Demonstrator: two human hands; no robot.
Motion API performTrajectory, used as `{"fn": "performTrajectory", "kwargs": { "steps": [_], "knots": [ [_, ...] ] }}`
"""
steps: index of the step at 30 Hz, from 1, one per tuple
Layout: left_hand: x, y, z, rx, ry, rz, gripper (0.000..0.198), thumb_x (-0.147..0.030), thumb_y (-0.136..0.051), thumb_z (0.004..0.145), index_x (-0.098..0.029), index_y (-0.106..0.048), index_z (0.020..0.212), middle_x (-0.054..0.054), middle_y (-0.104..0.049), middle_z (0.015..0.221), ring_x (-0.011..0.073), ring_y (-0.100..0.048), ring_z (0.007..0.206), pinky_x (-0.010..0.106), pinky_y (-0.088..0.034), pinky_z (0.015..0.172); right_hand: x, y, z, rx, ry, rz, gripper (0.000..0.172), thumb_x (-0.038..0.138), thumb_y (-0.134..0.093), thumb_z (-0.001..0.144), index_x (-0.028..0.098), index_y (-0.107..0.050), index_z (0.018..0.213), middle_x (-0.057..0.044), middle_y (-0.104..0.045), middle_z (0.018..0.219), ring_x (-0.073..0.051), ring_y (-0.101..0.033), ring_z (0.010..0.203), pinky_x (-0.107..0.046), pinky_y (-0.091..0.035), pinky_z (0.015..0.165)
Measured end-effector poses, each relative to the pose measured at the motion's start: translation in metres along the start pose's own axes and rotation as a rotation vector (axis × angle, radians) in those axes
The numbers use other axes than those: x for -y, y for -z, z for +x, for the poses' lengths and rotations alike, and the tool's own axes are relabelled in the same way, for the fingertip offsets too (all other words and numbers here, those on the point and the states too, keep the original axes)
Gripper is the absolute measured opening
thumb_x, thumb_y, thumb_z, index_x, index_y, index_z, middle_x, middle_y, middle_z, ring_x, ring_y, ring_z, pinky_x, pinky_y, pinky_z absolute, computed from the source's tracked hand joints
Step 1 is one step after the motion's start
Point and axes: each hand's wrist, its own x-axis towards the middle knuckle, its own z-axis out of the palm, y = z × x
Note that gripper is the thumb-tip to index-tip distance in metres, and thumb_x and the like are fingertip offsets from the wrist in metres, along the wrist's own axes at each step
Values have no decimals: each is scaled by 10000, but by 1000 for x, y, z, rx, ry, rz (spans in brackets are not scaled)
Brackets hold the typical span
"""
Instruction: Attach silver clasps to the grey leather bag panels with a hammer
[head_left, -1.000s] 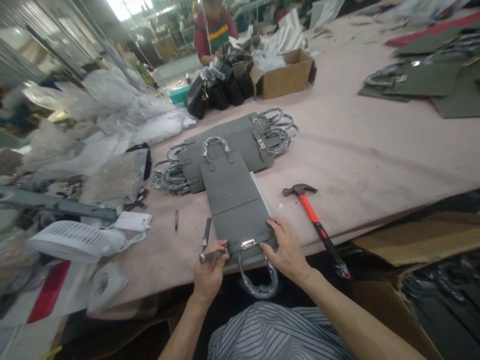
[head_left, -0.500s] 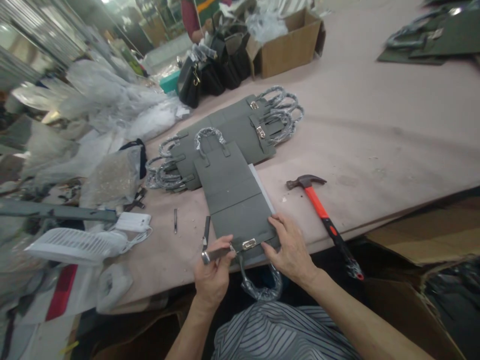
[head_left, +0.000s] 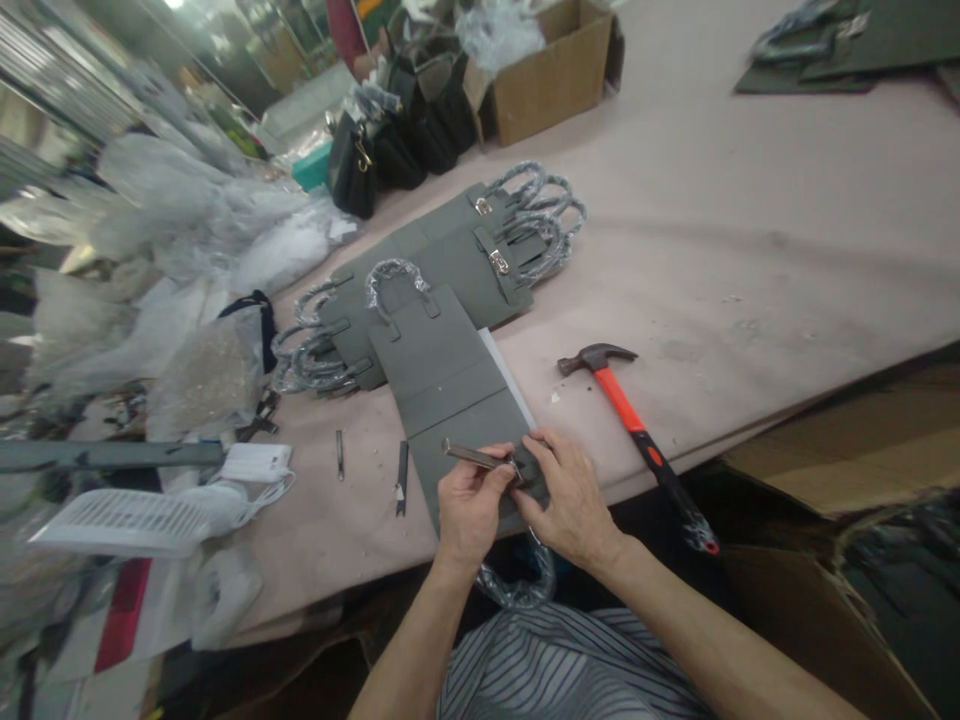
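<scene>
A grey bag panel (head_left: 454,390) lies at the table's front edge, its wrapped near handle (head_left: 517,585) hanging over the edge. My left hand (head_left: 472,505) pinches a metal rod-like tool (head_left: 469,455), held slantwise, with its lower end at the metal clasp, which the fingers mostly hide. My right hand (head_left: 566,495) rests on the panel's right edge beside the clasp, thumb and fingers spread. A claw hammer (head_left: 626,415) with a red and black handle lies to the right. Two small tools, a dark forked one (head_left: 402,480) and a thin one (head_left: 340,455), lie to the left.
More grey panels (head_left: 427,250) with wrapped handles lie behind. Black bags (head_left: 397,150) and a cardboard box (head_left: 555,80) stand farther back. Plastic wrap (head_left: 187,210) and a white slotted object (head_left: 124,520) are at left. Another grey stack (head_left: 862,55) sits at far right.
My left hand has moved right with the metal tool and brought it to the clasp. The dark forked tool now lies clear of that hand. The whole view has shifted slightly.
</scene>
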Motion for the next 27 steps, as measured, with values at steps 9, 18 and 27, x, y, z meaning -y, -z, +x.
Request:
{"fn": "performTrajectory", "kwargs": {
  "steps": [9,18,27],
  "knots": [
    [6,2,0,-44,-41,55,259,-397,-755,839,-157,-740,935,113,-787,1033,242,-744,997,378,-605,923,0,1,0,1,-8,6,557,311,-639,857,156,-494,1372,-199,-520,1385,-355,-507,1266,-541,-439,1038],
    [5,0,-1,-25,-122,151,178,-339,-709,871,-173,-725,937,95,-788,1049,228,-740,1017,359,-601,929,0,1,1,3,-8,18,552,318,-636,862,143,-493,1365,-205,-518,1380,-356,-503,1257,-544,-436,1032],
    [11,-9,-9,-8,-483,376,77,-203,-657,884,-189,-700,946,96,-786,1060,219,-755,998,364,-608,926,-1,2,2,-12,6,56,530,257,-578,836,120,-516,1344,-210,-532,1357,-347,-519,1243,-551,-447,1028]
  ]
}}
